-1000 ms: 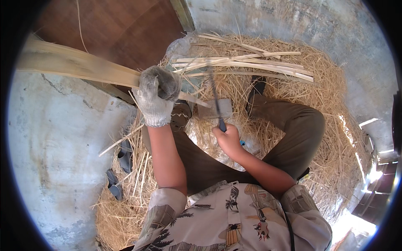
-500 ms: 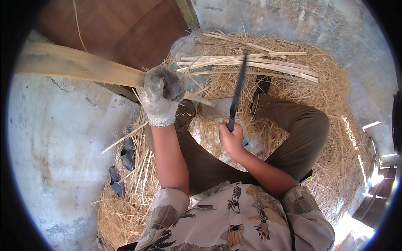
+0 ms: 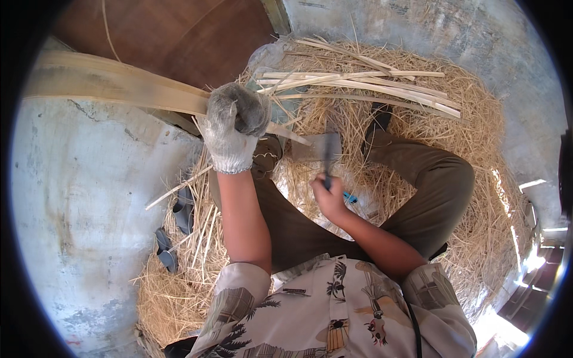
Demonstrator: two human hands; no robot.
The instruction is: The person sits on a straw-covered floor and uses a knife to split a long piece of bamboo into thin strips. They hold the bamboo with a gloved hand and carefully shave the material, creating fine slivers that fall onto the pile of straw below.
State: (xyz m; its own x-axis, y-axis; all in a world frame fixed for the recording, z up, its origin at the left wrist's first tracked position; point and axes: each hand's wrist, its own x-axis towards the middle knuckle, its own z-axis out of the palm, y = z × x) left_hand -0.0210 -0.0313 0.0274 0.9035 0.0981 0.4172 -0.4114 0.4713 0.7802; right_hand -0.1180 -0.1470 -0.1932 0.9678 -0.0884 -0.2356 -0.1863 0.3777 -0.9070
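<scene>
Across the upper left ran your pale wooden slat (image 3: 128, 86), broad end out to the left, long axis sloping gently down to the right! Your gloved left hand (image 3: 234, 122) was clenched around it, most of its length lying left of the fist. Out on the other side poked a narrow tip, aimed down and right at the grey block (image 3: 301, 151); whether it touched, you couldn't tell. And your bare right hand (image 3: 330, 196)? Wrapped tight about the knife (image 3: 327, 152), the blurred blade pointing away from you, just right of that tip! Beyond, thin strips (image 3: 364, 89) lay mostly crosswise on loose straw (image 3: 477, 131), and dark footwear (image 3: 166, 250) sat by the left wall (image 3: 89, 197).
</scene>
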